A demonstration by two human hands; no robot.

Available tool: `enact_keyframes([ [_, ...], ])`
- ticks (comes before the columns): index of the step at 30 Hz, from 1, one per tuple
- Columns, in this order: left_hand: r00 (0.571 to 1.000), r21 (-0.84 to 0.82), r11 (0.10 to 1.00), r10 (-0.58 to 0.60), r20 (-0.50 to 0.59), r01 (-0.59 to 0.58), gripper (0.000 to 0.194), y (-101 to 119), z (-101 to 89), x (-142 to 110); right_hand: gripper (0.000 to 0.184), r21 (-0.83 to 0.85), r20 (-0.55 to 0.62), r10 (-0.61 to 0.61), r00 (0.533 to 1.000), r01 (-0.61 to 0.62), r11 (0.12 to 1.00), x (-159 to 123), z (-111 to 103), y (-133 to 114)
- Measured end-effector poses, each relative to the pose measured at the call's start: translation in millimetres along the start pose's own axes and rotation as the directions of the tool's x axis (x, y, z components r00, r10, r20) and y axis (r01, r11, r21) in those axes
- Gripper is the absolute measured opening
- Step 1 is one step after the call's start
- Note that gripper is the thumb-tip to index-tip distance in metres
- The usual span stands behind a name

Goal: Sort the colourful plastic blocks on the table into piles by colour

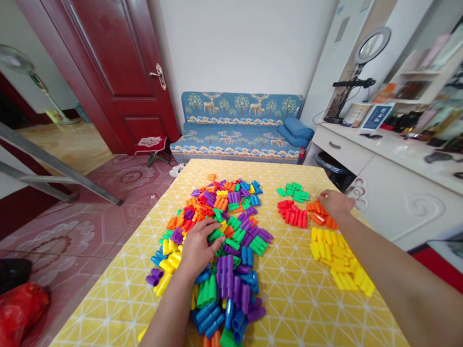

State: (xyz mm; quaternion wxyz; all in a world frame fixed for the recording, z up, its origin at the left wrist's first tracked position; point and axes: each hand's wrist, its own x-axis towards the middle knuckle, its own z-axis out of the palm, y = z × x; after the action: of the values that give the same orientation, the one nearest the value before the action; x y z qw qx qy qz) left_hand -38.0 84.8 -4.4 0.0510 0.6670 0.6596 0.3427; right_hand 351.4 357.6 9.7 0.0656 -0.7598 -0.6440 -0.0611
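Observation:
A mixed pile of plastic tube-shaped building blocks (225, 276) in purple, blue, green, orange, red and yellow spreads over the table's left half. My left hand (199, 246) rests on this pile, fingers spread over green and yellow blocks, thumb apart. To the right lie sorted groups: green blocks (296, 192), red blocks (293, 215), orange blocks (318, 214) and yellow blocks (340, 258). My right hand (337, 202) is over the right edge of the orange group, its visible fingers stretched left; its underside is hidden, and no block shows in it.
A yellow patterned cloth covers the table (291, 304). Behind it stands a blue sofa (237, 135). At right is a white dresser (393, 187) with a ring light (373, 44). A red stool (151, 144), metal ladder (51, 179) and red bag (19, 321) are at left.

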Motion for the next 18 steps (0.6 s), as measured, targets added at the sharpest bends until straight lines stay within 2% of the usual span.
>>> enact_keyframes([
  [7, 1.000, 0.002, 1.000, -0.018, -0.005, 0.018, 0.030, 2.6, -1.2, 0.0, 0.039, -0.090, 0.096, 0.026, 0.995, -0.018, 0.996, 3.6, -1.6, -2.4],
  [9, 1.000, 0.002, 1.000, -0.020, -0.007, 0.020, 0.030, 2.7, -1.2, -0.1, 0.040, -0.083, 0.066, 0.025, 0.997, -0.020, 0.996, 0.7, -5.6, -3.5],
  [13, 1.000, 0.005, 1.000, -0.019, -0.018, 0.019, 0.029, 2.5, -0.6, -0.2, 0.041, 0.011, -0.076, -0.029, 0.997, 0.030, 0.999, -13.0, -16.6, -19.0],
  [16, 1.000, 0.006, 1.000, -0.015, -0.015, 0.015, 0.029, 2.5, -0.4, -0.3, 0.037, 0.162, -0.178, -0.170, 0.969, 0.200, 0.966, -32.5, -23.5, -50.8],
  [18, 1.000, 0.003, 1.000, -0.020, -0.009, 0.020, 0.030, 2.4, -0.3, -0.3, 0.030, 0.330, -0.252, -0.338, 0.907, 0.409, 0.851, -51.1, -25.9, -81.5],
])
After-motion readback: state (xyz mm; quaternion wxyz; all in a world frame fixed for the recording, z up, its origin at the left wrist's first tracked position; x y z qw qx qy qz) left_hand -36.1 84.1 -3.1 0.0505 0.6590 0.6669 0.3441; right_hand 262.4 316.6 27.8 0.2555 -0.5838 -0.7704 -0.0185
